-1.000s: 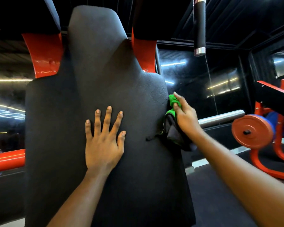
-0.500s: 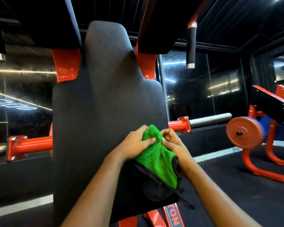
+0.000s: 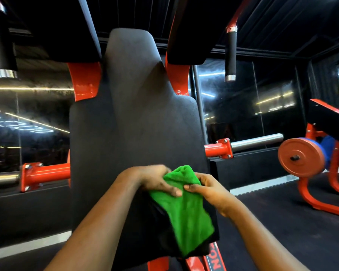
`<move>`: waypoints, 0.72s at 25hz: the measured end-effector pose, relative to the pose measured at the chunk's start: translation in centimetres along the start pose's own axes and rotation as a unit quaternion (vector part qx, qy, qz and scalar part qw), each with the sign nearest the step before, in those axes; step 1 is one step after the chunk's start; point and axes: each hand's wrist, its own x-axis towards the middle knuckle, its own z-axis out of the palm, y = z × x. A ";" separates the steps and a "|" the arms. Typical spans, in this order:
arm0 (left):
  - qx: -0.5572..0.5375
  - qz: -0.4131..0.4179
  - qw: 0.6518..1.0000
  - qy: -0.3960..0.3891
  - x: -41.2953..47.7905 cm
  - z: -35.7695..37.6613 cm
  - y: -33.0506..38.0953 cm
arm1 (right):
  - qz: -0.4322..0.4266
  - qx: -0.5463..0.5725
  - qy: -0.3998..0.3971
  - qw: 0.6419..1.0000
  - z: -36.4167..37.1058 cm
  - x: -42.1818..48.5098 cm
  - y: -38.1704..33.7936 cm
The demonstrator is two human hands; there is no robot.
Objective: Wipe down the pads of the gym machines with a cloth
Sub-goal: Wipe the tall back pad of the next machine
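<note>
Cloth (image 3: 186,212) sits pinched between our left hand (image 3: 151,180) and right hand (image 3: 209,190), before the back pad (image 3: 133,124). We judge we're refolding; more wiping remains.

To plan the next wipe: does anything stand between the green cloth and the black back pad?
Nothing visible does. The left hand and right hand hold the cloth in front of the back pad, whose face is bare.

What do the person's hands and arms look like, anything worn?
Nothing visible. The left hand and right hand have no gloves, rings or watch, and the left forearm and right forearm are bare, with no sleeve down to the picture's lower edge.
</note>
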 end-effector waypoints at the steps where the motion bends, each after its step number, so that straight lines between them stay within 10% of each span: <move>1: 0.001 -0.022 0.999 -0.039 -0.1 0.4 -0.8 | 0.006 0.006 0.023 1.000 -0.3 0.1 0.3; 6: 0.096 0.046 0.994 0.037 2.1 0.2 -0.5 | 0.078 0.071 -0.052 0.993 0.2 -1.1 0.7; 9: 0.103 0.071 0.979 0.160 3.6 -0.9 -0.5 | 0.064 0.071 0.122 0.988 -1.1 -0.1 1.2; 14: 0.238 0.051 0.873 0.422 4.6 -2.5 -2.9 | 0.021 0.018 0.479 0.877 -5.7 1.1 -0.2; 18: 0.327 0.011 0.863 0.384 5.8 -1.7 -6.2 | 0.043 -0.114 0.453 0.883 -4.0 3.5 1.2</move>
